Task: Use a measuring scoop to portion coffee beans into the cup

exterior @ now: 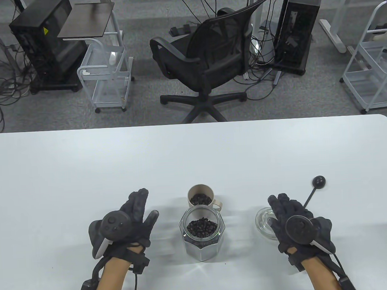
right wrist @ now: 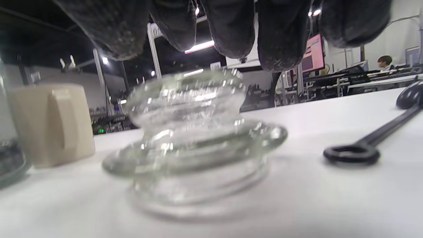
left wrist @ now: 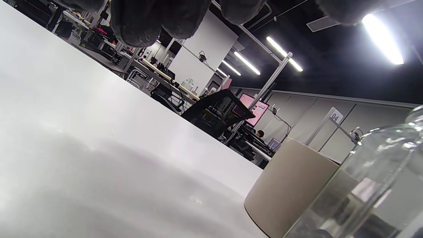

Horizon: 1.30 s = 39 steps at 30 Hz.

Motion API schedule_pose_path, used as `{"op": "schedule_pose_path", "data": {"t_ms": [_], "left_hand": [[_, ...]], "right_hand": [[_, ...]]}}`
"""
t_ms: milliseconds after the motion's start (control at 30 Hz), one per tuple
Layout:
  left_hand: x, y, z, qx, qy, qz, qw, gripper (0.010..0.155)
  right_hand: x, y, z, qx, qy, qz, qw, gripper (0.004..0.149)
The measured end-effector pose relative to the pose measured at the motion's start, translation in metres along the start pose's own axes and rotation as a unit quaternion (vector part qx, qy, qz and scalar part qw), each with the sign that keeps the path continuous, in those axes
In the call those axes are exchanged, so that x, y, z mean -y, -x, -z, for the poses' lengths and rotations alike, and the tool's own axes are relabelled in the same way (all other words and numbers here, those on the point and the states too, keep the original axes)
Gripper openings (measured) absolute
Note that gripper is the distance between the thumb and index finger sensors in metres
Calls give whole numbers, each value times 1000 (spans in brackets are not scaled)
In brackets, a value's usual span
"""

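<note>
A beige cup [exterior: 201, 197] with coffee beans in it stands at the table's middle, its handle at the right. Just in front of it is an open glass jar [exterior: 202, 236] holding dark beans. The jar's glass lid [exterior: 264, 221] lies to the right, and my right hand [exterior: 283, 211] hovers over it with straight fingers, holding nothing. The black measuring scoop [exterior: 314, 190] lies flat right of the lid, bowl far. My left hand [exterior: 140, 211] is left of the jar, fingers spread and empty. The cup [left wrist: 290, 185] and jar [left wrist: 370, 188] show in the left wrist view, the lid [right wrist: 195, 138] and scoop handle [right wrist: 363, 148] in the right wrist view.
The white table [exterior: 84, 170] ends at a far edge, with a rounded corner at the far right. Beyond it stand an office chair [exterior: 208, 60], wire carts and computer towers on the floor.
</note>
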<state>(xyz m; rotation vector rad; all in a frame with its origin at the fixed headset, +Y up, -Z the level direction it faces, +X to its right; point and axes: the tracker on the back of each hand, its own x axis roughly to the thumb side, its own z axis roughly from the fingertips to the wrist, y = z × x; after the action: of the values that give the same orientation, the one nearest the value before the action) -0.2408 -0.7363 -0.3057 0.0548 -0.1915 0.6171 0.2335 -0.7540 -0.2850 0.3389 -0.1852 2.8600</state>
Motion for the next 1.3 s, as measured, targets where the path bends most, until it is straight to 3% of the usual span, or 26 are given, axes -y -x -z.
{"op": "schedule_pose_path", "data": {"t_ms": [233, 467, 933, 1300], "left_hand": [[0, -1, 0, 2, 1, 0, 1000, 83], [-1, -1, -1, 1, -2, -6, 1000, 83], [1, -3, 0, 4, 5, 0, 1000, 83], [0, -2, -1, 2, 2, -8, 1000, 83]], "right_hand": [[-16, -4, 2, 2, -52, -25, 998, 68], [-21, -12, 4, 7, -61, -72, 996, 73], [-19, -9, 6, 30, -31, -64, 997, 73], [-7, 2, 4, -6, 20, 43, 999, 73]]}}
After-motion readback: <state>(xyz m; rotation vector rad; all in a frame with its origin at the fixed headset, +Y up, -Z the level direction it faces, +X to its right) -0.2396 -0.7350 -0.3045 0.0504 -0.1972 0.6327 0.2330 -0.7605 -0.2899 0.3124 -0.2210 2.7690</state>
